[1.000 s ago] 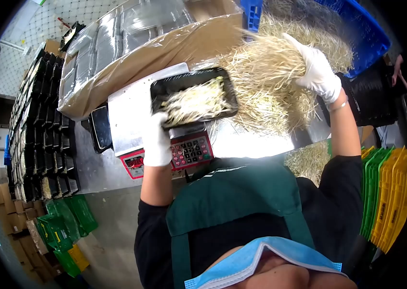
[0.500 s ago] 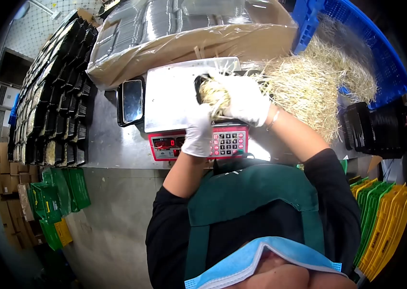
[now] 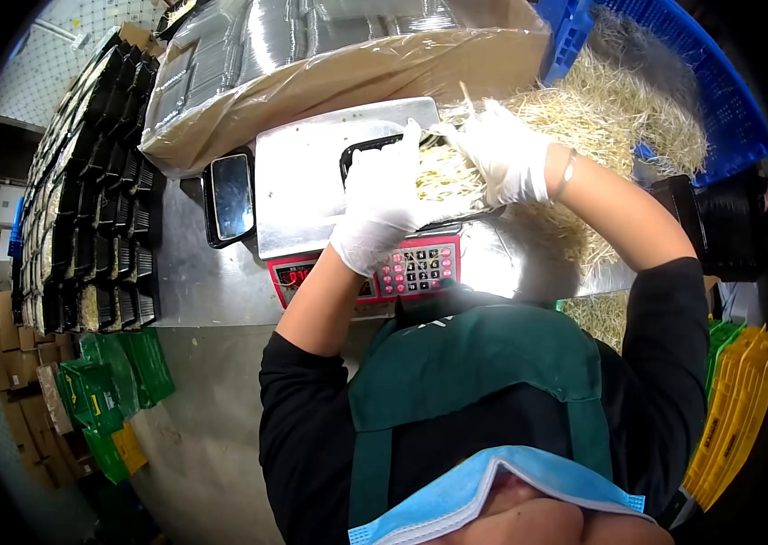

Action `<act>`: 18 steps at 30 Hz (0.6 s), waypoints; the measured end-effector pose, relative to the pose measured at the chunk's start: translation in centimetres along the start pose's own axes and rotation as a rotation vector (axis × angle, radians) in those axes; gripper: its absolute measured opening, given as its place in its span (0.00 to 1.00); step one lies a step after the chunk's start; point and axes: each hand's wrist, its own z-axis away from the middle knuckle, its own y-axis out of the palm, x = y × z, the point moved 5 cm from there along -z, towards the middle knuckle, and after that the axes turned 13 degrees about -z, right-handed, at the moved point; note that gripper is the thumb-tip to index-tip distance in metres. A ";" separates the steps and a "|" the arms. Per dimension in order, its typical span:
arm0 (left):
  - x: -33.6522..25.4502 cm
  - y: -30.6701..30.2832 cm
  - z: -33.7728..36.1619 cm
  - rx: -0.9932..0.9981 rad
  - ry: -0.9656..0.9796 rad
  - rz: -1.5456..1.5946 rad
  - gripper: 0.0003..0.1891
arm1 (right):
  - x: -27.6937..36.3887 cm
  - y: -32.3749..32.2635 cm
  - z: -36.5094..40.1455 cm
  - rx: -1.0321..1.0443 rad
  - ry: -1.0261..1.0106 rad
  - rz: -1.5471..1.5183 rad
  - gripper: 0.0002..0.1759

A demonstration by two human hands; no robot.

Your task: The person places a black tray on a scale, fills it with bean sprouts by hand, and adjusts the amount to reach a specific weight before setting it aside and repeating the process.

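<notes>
A black plastic tray [image 3: 347, 165] filled with pale bean sprouts [image 3: 445, 174] rests on the metal plate of a red-framed scale [image 3: 297, 195]. My left hand [image 3: 382, 195], in a white glove, lies over the tray's left part with its fingers stretched out against the sprouts. At the tray's right side, my gloved right hand [image 3: 513, 162] has its fingers curled in around some sprouts, and a few strands stick up by them. Red digits glow on the scale's display, partly hidden by my left wrist. Loose sprouts [image 3: 584, 113] lie heaped just beyond my right hand.
A blue crate [image 3: 715, 109] tips sprouts onto the metal table. Behind the scale stands a box [image 3: 356, 77] of clear plastic lids. A phone [image 3: 232, 195] lies left of the scale, near stacked filled trays [image 3: 84, 200]. Black trays [image 3: 724, 227] stand at right.
The sprouts that were bunched between my hands now lie spread in the tray. My left hand has moved over the tray; my right hand has shifted right. The display digits have changed.
</notes>
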 end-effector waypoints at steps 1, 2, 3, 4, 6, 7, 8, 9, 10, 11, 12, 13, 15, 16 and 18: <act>0.0 0.4 -0.3 0.104 0.011 -0.145 0.45 | -0.7 0.4 0.5 0.286 0.192 -0.123 0.37; -0.1 0.3 -0.4 0.047 0.042 -0.190 0.40 | -1.7 1.8 1.1 0.093 0.176 -0.148 0.30; -0.1 0.6 -0.4 0.053 0.041 -0.187 0.40 | -1.6 2.4 1.4 0.096 0.179 -0.153 0.30; -0.1 1.1 -0.5 0.081 0.056 -0.266 0.41 | -1.3 2.1 2.0 -0.026 0.191 -0.203 0.30; -0.4 1.3 -0.4 0.034 0.112 -0.345 0.42 | -0.9 1.4 2.0 -0.277 0.055 -0.251 0.23; -0.4 1.4 -0.2 0.042 0.111 -0.342 0.42 | -1.2 1.5 2.0 -0.274 0.058 -0.258 0.23; -0.4 1.4 -0.2 0.054 0.087 -0.351 0.42 | -1.9 2.1 1.8 -0.133 0.136 -0.352 0.19; -0.3 1.3 -0.2 0.063 0.064 -0.363 0.43 | -1.5 1.0 1.2 0.005 0.211 -0.443 0.16; -0.1 1.3 -0.3 0.285 -0.082 -0.253 0.44 | -0.9 -1.0 1.5 0.126 0.486 -0.708 0.16; -0.2 1.1 -0.6 0.286 -0.078 -0.258 0.44 | -1.6 -0.8 1.7 0.119 0.485 -0.710 0.16; -0.2 1.2 -0.7 0.319 -0.107 -0.239 0.43 | -2.4 -0.8 1.8 0.073 0.286 -0.468 0.16; -0.1 1.3 -0.7 0.353 -0.137 -0.219 0.42 | -3.2 -0.8 2.4 0.028 0.089 -0.224 0.16; -0.3 1.0 -0.6 0.264 -0.074 -0.281 0.41 | -6.9 -2.3 5.4 -0.063 0.143 -0.404 0.15; -0.6 0.8 -0.6 0.174 -0.008 -0.336 0.40 | -9.2 -2.5 7.5 -0.220 0.027 -0.525 0.15; -0.5 1.3 -0.8 0.254 0.006 -0.320 0.38 | -15.2 -2.1 13.7 -0.474 -0.042 -0.896 0.19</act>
